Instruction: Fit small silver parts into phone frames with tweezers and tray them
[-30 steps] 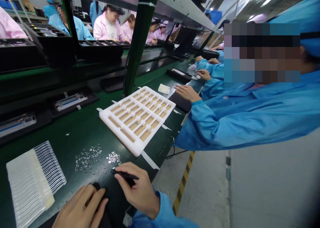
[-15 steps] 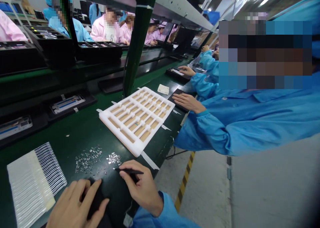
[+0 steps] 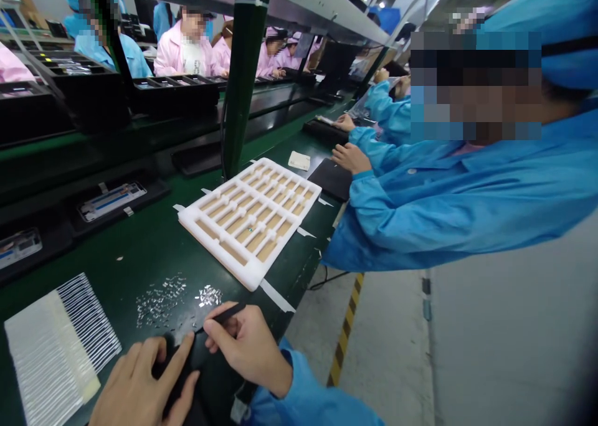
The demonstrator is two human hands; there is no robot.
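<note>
Head view: a slim black tool [image 3: 230, 312] is pinched in the right hand [image 3: 255, 345], forearm angled in from the lower right, tip slanted down by the index finger of the left hand [image 3: 137, 382]. That one's laid palm-down, fingers kinda spread, over a black object [image 3: 200, 398] (whether it's gripped can't be told), with silver pieces [image 3: 208, 296] heaped just beyond on the table [image 3: 152, 248].
</note>
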